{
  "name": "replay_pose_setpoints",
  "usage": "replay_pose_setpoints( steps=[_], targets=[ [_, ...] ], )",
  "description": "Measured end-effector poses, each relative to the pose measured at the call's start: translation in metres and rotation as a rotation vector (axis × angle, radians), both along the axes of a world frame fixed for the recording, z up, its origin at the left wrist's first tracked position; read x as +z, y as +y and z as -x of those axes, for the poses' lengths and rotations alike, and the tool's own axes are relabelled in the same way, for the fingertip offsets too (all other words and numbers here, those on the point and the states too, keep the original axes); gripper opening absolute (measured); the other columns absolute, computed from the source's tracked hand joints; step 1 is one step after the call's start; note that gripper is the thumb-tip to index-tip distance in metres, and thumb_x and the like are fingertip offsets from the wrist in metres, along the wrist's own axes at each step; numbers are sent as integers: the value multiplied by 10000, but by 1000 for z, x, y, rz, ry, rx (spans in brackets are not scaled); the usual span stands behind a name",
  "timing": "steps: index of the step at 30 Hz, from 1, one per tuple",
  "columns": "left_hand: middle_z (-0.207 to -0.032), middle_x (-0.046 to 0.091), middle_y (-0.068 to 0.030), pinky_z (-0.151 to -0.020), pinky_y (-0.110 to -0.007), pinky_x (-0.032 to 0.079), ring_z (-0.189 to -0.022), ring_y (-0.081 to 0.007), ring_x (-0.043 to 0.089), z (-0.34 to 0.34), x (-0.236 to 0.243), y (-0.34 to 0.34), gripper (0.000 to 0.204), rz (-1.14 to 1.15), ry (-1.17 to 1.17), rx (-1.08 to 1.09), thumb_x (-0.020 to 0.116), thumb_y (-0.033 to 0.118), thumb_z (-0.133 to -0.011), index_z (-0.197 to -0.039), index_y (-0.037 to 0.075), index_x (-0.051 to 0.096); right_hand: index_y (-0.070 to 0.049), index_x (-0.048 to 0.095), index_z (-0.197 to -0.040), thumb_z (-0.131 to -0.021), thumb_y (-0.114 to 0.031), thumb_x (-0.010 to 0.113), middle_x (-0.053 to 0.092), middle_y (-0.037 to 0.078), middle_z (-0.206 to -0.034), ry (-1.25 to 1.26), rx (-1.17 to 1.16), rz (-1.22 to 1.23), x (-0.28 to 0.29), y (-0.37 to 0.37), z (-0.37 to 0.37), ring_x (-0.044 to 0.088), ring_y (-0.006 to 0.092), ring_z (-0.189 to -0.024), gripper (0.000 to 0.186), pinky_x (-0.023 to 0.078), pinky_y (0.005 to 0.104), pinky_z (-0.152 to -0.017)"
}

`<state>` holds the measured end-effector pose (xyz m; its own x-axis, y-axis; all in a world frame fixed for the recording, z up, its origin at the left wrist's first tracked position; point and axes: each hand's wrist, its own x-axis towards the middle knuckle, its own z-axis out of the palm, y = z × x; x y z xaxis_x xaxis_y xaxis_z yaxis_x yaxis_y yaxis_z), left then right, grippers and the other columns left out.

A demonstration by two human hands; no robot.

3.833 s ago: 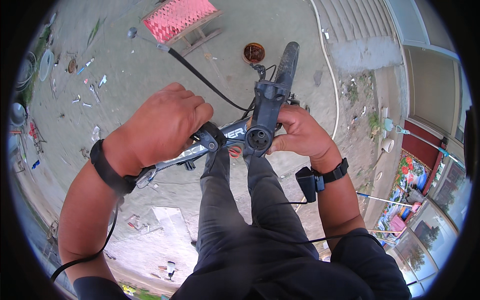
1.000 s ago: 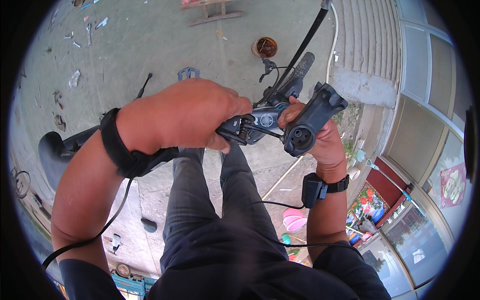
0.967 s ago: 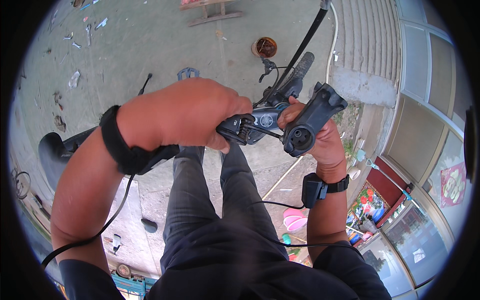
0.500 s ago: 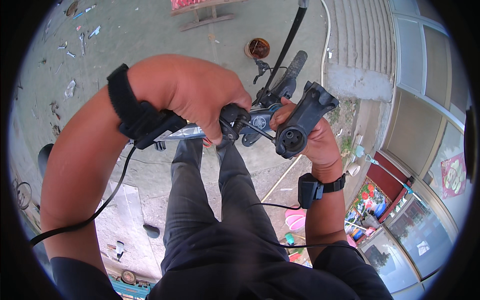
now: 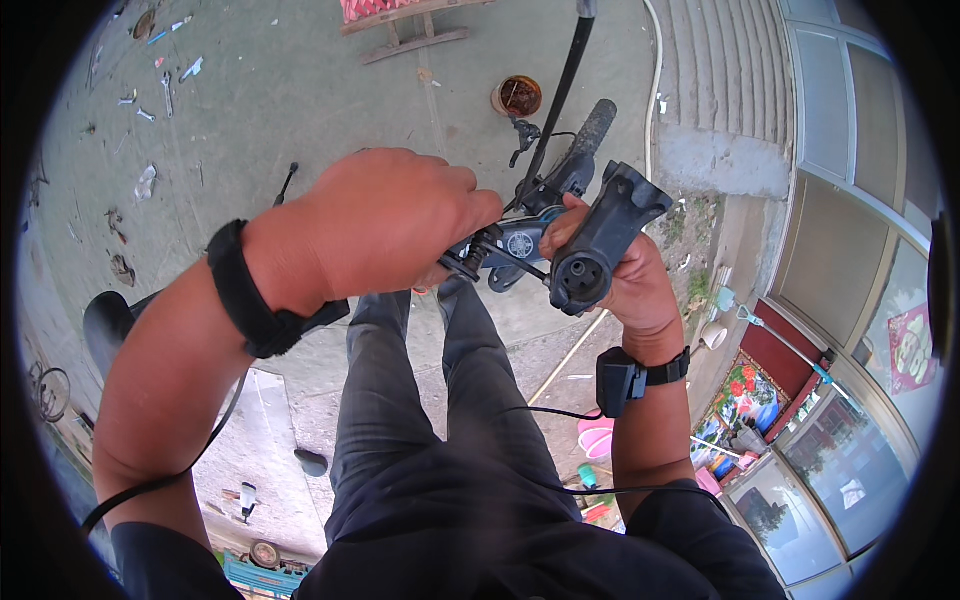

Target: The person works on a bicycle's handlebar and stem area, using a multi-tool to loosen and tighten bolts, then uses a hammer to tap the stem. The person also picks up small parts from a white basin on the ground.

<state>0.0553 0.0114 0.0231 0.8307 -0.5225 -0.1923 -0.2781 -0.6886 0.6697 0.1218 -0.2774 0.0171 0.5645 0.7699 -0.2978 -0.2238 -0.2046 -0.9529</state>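
In my right hand is a black bicycle stem, gripped from behind with its clamp end pointing up and right. My left hand is closed, back of the hand up, around a black ribbed part; most of that part is hidden by the fingers. A thin dark rod spans from this part to the stem's lower end. Just beneath both hands runs the bicycle's dark frame tube with a round white emblem. Beyond it are the front tyre, a brake lever and a long black bar.
A rusty bucket stands past the bicycle. Wrenches and litter lie on the ground at far left. The saddle is left of my arm. Concrete steps and glazed doors line the right. Cables hang from both wrist straps.
My left hand has rolled over and its wrist has shifted, hiding the thumb and baring the ribbed portion of the part. My right hand and the stem have barely moved.
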Motion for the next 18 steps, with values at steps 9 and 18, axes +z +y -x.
replay_pose_setpoints(
  steps=[9,18],
  targets=[
    [-901,611,-67,-763,-434,513,-907,-321,647,21,-16,-16,403,-22,-325,204,837,194,-670,-1022,115,658,-82,713,-1160,-760,-455,874,727,74,-1074,89,-20,58,4,1,0,677,224,-1083,570,197,499,-1242],
    [-946,643,-145,-737,-470,507,-892,-392,636,-22,-1,4,392,127,396,-29,826,142,-631,-966,46,645,-67,726,-1139,-738,-461,880,734,71,-1073,73,-10,43,5,1,0,681,218,-1088,583,181,481,-1256]
  ],
)
